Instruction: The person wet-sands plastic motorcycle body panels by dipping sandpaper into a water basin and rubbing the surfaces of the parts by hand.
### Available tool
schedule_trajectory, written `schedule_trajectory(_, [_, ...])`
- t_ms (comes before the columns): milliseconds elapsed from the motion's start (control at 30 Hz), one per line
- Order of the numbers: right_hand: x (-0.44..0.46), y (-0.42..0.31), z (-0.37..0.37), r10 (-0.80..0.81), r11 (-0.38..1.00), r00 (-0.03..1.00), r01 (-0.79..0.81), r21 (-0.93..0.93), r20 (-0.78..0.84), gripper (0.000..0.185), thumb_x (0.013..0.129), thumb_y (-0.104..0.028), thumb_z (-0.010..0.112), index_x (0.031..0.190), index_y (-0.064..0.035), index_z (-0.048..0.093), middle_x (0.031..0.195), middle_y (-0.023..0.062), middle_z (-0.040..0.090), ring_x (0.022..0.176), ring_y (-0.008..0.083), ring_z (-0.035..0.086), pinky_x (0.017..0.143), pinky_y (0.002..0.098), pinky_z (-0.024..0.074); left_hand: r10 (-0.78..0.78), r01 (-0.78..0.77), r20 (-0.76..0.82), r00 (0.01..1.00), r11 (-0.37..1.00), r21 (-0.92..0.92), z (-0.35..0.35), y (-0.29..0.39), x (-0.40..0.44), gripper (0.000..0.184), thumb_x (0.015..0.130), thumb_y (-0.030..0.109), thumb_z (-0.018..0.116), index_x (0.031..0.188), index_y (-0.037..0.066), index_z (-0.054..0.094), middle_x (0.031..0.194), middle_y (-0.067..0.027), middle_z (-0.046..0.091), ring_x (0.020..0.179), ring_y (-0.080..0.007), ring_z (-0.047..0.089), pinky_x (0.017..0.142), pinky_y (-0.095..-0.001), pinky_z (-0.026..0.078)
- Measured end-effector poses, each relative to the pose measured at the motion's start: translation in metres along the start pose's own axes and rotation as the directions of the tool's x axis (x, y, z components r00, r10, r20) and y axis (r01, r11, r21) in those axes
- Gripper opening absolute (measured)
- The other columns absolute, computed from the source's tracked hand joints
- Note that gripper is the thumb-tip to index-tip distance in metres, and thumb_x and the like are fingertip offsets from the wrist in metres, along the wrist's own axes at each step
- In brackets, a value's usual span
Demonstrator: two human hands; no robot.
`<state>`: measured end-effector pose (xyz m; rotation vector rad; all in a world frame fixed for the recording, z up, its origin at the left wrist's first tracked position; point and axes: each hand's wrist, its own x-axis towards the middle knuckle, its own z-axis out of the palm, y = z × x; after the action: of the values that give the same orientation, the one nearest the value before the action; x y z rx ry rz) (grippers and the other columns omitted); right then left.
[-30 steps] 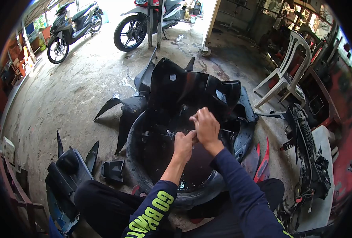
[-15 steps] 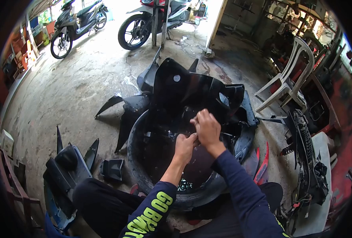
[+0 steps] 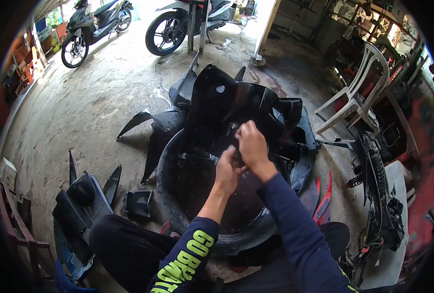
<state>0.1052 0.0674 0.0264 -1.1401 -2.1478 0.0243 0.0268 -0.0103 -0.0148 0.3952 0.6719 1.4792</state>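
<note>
Over a round black basin (image 3: 166, 207) with dark liquid in it, my two hands are close together. My right hand (image 3: 252, 146) is curled closed; anything inside its fingers is too small or hidden to make out. Just below and to the left, my left hand (image 3: 226, 172) has its thumb and fingers apart, with nothing visible in it. A large black motorcycle fairing panel (image 3: 214, 90) leans across the basin's far side, right behind my hands.
More body panels (image 3: 170, 124) lie around the basin, others (image 3: 82, 205) by my left knee. Red trim (image 3: 323, 202) lies at right, near a motorcycle frame part with a spring (image 3: 375, 166). A plastic chair (image 3: 356, 93) and motorcycles (image 3: 167, 33) stand farther back.
Both hands have moved slightly up and away from me. The left hand's fingers have come apart, while the right hand stays curled. The view has shifted a little.
</note>
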Motion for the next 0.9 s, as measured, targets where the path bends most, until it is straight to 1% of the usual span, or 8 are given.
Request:
schedule_trajectory(67, [-0.027, -0.005, -0.011, 0.035, 0.996, 0.998, -0.04, 0.078, 0.059, 0.004, 0.084, -0.005, 0.061, 0.085, -0.0028, 0.057, 0.092, 0.0137, 0.055, 0.086, 0.0341, 0.062, 0.073, 0.0452, 0.0505, -0.028, 0.019, -0.039, 0.999, 0.977, -0.211, 0.012, 0.013, 0.0, 0.05, 0.1, 0.053, 0.041, 0.113, 0.007, 0.057, 0.104, -0.0053, 0.065, 0.098, -0.0175, 0.063, 0.075, -0.0323, 0.05])
schedule_trajectory(100, [-0.028, -0.007, -0.014, 0.08, 0.994, 0.996, -0.083, 0.067, 0.049, 0.005, 0.084, -0.006, 0.061, 0.084, -0.0029, 0.057, 0.092, 0.0132, 0.056, 0.086, 0.0337, 0.062, 0.073, 0.0451, 0.0506, -0.055, 0.044, -0.078, 0.995, 0.991, -0.127, 0.01, 0.012, 0.004, 0.057, 0.1, 0.056, 0.033, 0.127, 0.01, 0.051, 0.109, -0.0067, 0.064, 0.099, -0.0194, 0.064, 0.079, -0.0365, 0.055])
schedule_trajectory(200, [-0.002, -0.001, 0.008, 0.116, 0.993, 0.993, -0.116, 0.01, -0.006, 0.007, 0.085, -0.009, 0.061, 0.083, -0.0034, 0.058, 0.092, 0.012, 0.057, 0.086, 0.0327, 0.062, 0.073, 0.0443, 0.0505, -0.05, 0.044, -0.125, 0.991, 0.998, -0.053, 0.01, 0.0, 0.003, 0.055, 0.101, 0.054, 0.033, 0.125, 0.007, 0.052, 0.111, -0.0084, 0.064, 0.102, -0.0196, 0.064, 0.079, -0.0368, 0.055])
schedule_trajectory(367, [-0.022, -0.005, 0.005, 0.082, 0.993, 0.991, -0.09, -0.076, -0.109, 0.011, 0.084, -0.015, 0.063, 0.082, -0.0058, 0.059, 0.092, 0.01, 0.058, 0.087, 0.0306, 0.062, 0.073, 0.0414, 0.0504, -0.016, 0.001, -0.092, 0.996, 0.987, -0.164, 0.004, 0.0, 0.012, 0.052, 0.103, 0.049, 0.032, 0.125, 0.004, 0.048, 0.112, -0.0118, 0.064, 0.1, -0.0223, 0.065, 0.079, -0.0388, 0.055])
schedule_trajectory(567, [0.016, 0.0, 0.022, 0.055, 0.989, 0.994, -0.067, -0.13, -0.09, 0.006, 0.085, -0.013, 0.059, 0.082, -0.0076, 0.06, 0.093, 0.0077, 0.058, 0.087, 0.0277, 0.061, 0.072, 0.0398, 0.0514, -0.012, 0.0, -0.045, 0.999, 0.966, -0.257, 0.007, -0.011, 0.003, 0.052, 0.103, 0.048, 0.032, 0.126, 0.005, 0.05, 0.117, -0.0124, 0.062, 0.106, -0.0227, 0.063, 0.085, -0.0398, 0.054])
schedule_trajectory(733, [-0.036, -0.012, -0.006, 0.029, 0.997, 0.999, -0.032, -0.069, -0.034, 0.002, 0.083, -0.01, 0.059, 0.082, -0.0092, 0.061, 0.09, 0.0063, 0.058, 0.088, 0.0248, 0.062, 0.072, 0.0387, 0.052, 0.018, -0.029, -0.041, 0.999, 0.963, -0.268, 0.004, 0.001, 0.011, 0.049, 0.103, 0.047, 0.033, 0.126, 0.008, 0.051, 0.118, -0.0087, 0.062, 0.107, -0.0214, 0.063, 0.086, -0.0365, 0.053])
schedule_trajectory(833, [-0.016, -0.003, 0.009, 0.059, 0.996, 0.993, -0.066, -0.059, -0.102, 0.004, 0.083, -0.009, 0.061, 0.079, -0.0073, 0.061, 0.088, 0.0094, 0.058, 0.085, 0.0295, 0.062, 0.071, 0.0414, 0.0504, -0.066, 0.031, -0.164, 0.984, 0.977, -0.21, -0.004, -0.017, 0.017, 0.048, 0.103, 0.046, 0.034, 0.126, 0.008, 0.051, 0.117, -0.0086, 0.062, 0.107, -0.0215, 0.062, 0.091, -0.0374, 0.052])
schedule_trajectory(900, [0.008, 0.001, 0.021, 0.065, 0.995, 0.99, -0.073, -0.063, -0.122, 0.003, 0.083, -0.009, 0.061, 0.082, -0.0059, 0.062, 0.09, 0.011, 0.058, 0.085, 0.0318, 0.062, 0.071, 0.0424, 0.0506, -0.042, 0.019, -0.078, 0.996, 0.961, -0.276, 0.004, -0.011, 0.017, 0.048, 0.103, 0.046, 0.034, 0.125, 0.007, 0.051, 0.117, -0.0091, 0.062, 0.107, -0.0218, 0.062, 0.091, -0.0376, 0.053])
